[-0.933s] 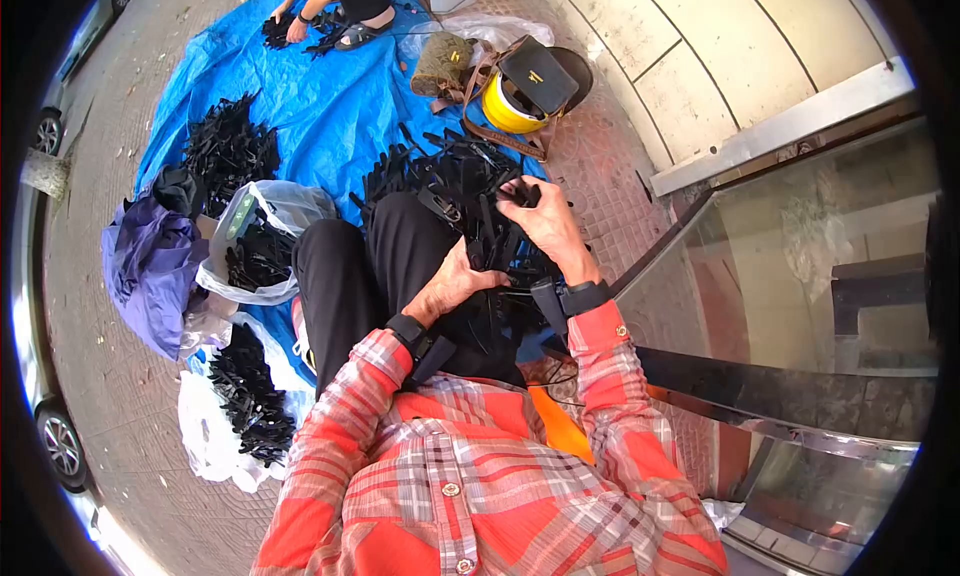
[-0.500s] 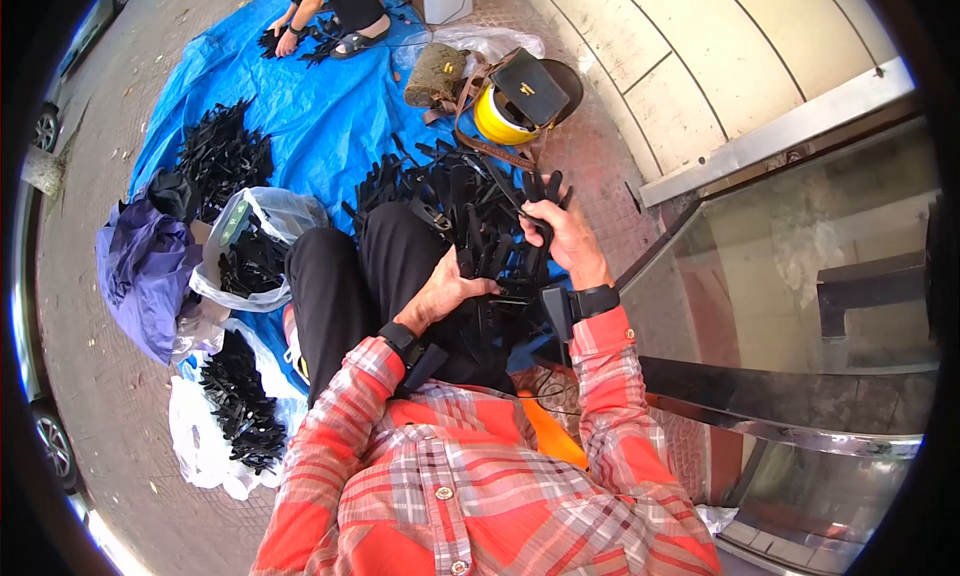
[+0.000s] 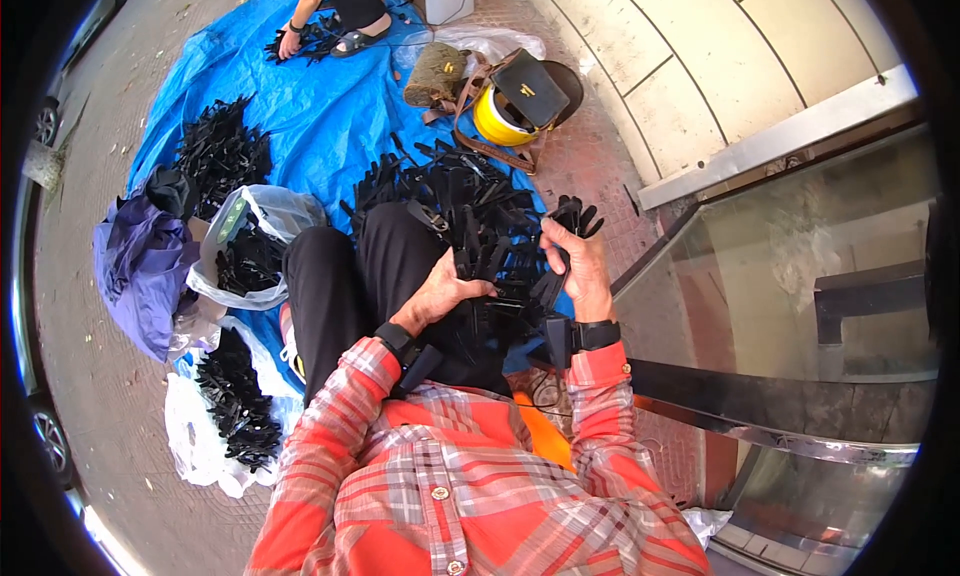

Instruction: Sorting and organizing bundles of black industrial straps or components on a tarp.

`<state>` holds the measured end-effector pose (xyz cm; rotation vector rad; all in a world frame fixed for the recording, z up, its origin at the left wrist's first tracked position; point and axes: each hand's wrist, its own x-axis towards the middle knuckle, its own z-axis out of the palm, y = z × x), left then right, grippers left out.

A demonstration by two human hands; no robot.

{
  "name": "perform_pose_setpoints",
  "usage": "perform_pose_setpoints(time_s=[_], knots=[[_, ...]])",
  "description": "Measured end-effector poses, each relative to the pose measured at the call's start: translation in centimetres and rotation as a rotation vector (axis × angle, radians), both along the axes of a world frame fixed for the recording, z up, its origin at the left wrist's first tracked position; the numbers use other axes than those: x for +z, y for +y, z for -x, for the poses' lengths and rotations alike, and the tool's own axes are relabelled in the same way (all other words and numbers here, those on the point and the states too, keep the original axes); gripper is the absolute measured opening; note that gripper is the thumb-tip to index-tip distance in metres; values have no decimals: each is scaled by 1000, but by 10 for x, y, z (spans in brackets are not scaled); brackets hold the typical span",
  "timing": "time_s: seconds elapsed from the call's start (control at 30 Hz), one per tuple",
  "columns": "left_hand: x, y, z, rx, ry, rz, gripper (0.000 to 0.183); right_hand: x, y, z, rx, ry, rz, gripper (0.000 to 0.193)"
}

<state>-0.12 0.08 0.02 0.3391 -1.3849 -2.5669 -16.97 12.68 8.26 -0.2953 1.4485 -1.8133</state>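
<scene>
My left hand (image 3: pixel 440 294) is closed round a bundle of slim black strips (image 3: pixel 487 261) above my lap. To its right, my right hand (image 3: pixel 584 266) grips a second bunch of black strips (image 3: pixel 574 216), whose ends fan out above the fingers. What exact kind of piece these are, I cannot make out. Just beyond both hands a large heap of similar black strips (image 3: pixel 400 184) lies on the blue tarp (image 3: pixel 310 106), close to my knees. The bundle in my left hand partly overlaps that heap, so the border between them is hard to see.
A clear plastic bag (image 3: pixel 312 214) and a white bag (image 3: pixel 190 431) hold black strips at my left, near purple fabric (image 3: pixel 145 266). Another strip pile (image 3: pixel 225 156) lies behind. A yellow bucket (image 3: pixel 495 126) carries a black bag. Glass (image 3: pixel 760 256) borders my right. Another person's hand (image 3: pixel 289 44) handles strips.
My right hand has shifted slightly right and toward me with its bunch, farther from the left hand. My left hand stays nearly in place. The other person's hands have moved a little.
</scene>
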Motion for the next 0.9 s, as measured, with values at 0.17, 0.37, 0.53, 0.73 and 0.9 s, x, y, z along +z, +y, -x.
perform_pose_setpoints(time_s=[0.17, 0.37, 0.53, 0.73, 0.9], knots=[[8, -1, -2, -33, 13, 6, 58, 23, -25, -11, -53, 115, -57, 18], [8, -2, -5, -121, 9, 42, 45, -4, -56, -2, 279, 47, -70, 26], [8, -2, -4, -118, 7, 17, 42, 7, -73, -6, 235, 304, -61, 28], [3, -2, -2, -142, 19, 98, 46, 34, -90, -12, 333, 629, -187, 22], [11, -1, -3, -94, 31, 93, 55, 65, -81, -8, 7, 91, 177, 21]])
